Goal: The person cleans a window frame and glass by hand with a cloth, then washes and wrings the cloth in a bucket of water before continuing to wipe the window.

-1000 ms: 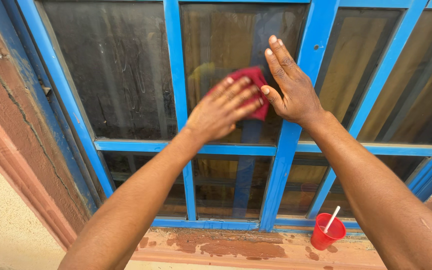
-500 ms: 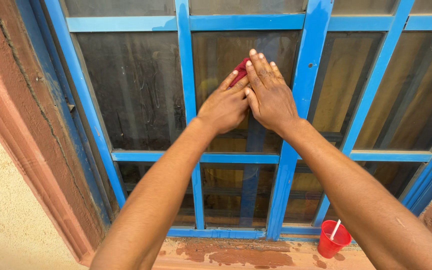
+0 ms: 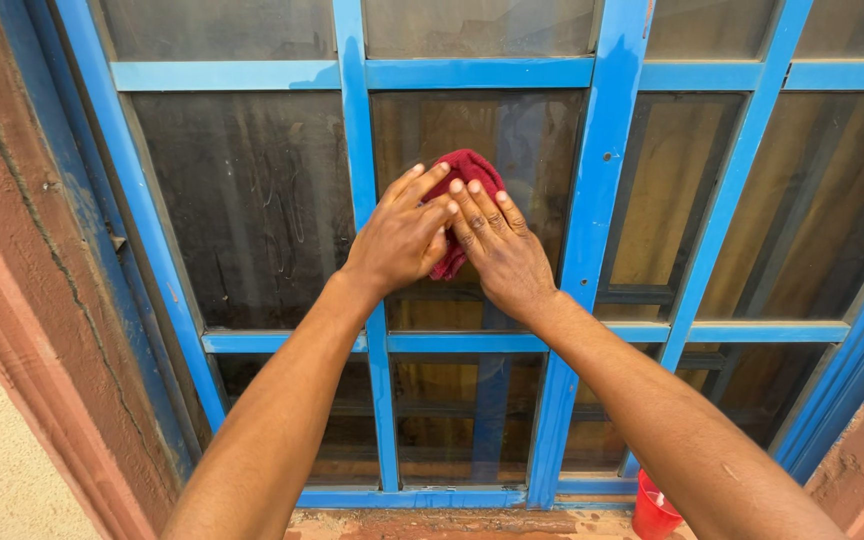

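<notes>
A dark red cloth (image 3: 465,172) is pressed flat against a dusty glass pane (image 3: 532,150) of a blue-framed window (image 3: 592,190). My left hand (image 3: 399,236) lies on the cloth's left side, fingers spread and pointing up-right. My right hand (image 3: 495,247) covers its right side, fingers pointing up-left, touching the left hand's fingertips. Most of the cloth is hidden under both hands; only its top edge shows.
A red plastic cup (image 3: 655,512) stands on the reddish sill (image 3: 422,524) at the bottom right, half out of view. A cracked red-brown wall surround (image 3: 22,260) runs down the left. More dusty panes (image 3: 242,200) lie on either side.
Both hands slid the cloth leftward across the pane, and my right hand came onto the cloth beside the left. The view tilted up, so the cup sank toward the bottom edge.
</notes>
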